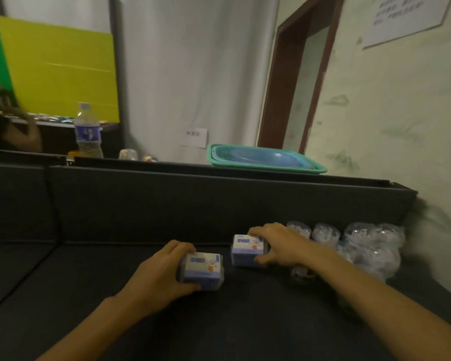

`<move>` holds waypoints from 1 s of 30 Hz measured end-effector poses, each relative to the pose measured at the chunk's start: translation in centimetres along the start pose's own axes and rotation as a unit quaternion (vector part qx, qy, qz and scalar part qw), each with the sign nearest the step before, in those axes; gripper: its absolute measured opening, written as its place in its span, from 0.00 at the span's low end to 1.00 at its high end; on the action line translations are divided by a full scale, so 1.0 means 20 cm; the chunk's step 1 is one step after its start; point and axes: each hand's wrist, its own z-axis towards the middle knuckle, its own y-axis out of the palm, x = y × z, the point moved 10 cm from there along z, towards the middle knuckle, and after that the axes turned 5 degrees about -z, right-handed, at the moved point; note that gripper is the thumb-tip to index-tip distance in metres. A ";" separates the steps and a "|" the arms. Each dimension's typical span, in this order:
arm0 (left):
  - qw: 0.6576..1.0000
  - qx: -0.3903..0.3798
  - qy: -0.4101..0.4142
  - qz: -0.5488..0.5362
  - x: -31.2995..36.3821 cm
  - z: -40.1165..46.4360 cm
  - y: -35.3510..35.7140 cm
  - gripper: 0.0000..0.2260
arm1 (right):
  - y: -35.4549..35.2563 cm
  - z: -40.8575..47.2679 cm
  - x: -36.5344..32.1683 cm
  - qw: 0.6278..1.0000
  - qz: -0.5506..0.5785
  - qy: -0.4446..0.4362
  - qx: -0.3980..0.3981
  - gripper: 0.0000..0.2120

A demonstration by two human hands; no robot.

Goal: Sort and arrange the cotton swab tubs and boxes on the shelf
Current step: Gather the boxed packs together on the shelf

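Two white and purple cotton swab boxes stand on the dark shelf (115, 295). My left hand (162, 272) grips the nearer box (203, 269) from its left side. My right hand (279, 243) holds the farther box (246, 250) from the right, fingers over its top. The boxes are a small gap apart. Behind and right of my right hand, several clear round cotton swab tubs (362, 243) are grouped against the shelf's back wall, partly hidden by my right forearm.
The shelf's dark back wall (193, 204) rises behind the boxes. On top of it sit a green tray (320, 168) with a blue basin and a water bottle (87, 131). A painted wall closes the right side. A person's arm shows at far left.
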 end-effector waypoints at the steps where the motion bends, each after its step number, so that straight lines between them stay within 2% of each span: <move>1: 1.000 0.005 -0.011 -0.003 0.00 0.00 0.01 0.28 | 0.01 0.02 0.02 1.000 0.000 -0.006 -0.014 0.22; 7: 0.999 0.025 -0.033 -0.009 0.08 0.07 0.10 0.28 | 0.04 0.08 0.09 0.998 -0.034 -0.031 -0.041 0.20; 11: 0.999 0.020 -0.028 -0.001 0.17 0.12 0.18 0.29 | 0.02 0.07 0.10 0.996 -0.058 -0.047 -0.038 0.24; 15: 1.000 0.011 -0.022 -0.002 0.25 0.17 0.25 0.29 | -0.10 0.01 0.10 0.995 -0.067 -0.071 0.018 0.32; 22: 0.999 -0.008 -0.036 0.010 0.35 0.23 0.36 0.29 | -0.32 -0.15 0.15 0.989 -0.018 -0.099 0.112 0.26; 30: 0.997 -0.024 -0.052 0.056 0.39 0.25 0.40 0.32 | -0.30 -0.30 0.17 0.984 -0.027 -0.121 0.125 0.26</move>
